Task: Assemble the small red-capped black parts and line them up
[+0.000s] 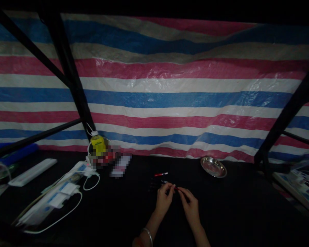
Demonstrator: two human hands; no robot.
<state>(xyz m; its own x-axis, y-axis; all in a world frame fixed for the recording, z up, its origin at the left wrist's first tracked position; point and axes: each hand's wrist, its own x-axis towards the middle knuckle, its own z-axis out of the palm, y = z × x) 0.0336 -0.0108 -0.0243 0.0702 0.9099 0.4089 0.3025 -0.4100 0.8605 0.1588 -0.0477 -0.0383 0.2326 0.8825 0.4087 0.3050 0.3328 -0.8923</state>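
So the black surface [237, 209] is running back to a striped sheet [170, 120], and one metal dish [213, 167] is sitting near that back edge, well apart from the right hand [191, 203]. One red tube [161, 174] is lying just beyond the left hand [164, 195]; some dark sticks [156, 184] nearby are looking too dim to count. Both hands are pinching one red stick [176, 188] between them, forearms angling inward.

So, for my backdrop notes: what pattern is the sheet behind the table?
The sheet has horizontal blue, white and pinkish-red stripes, shown in the head view.
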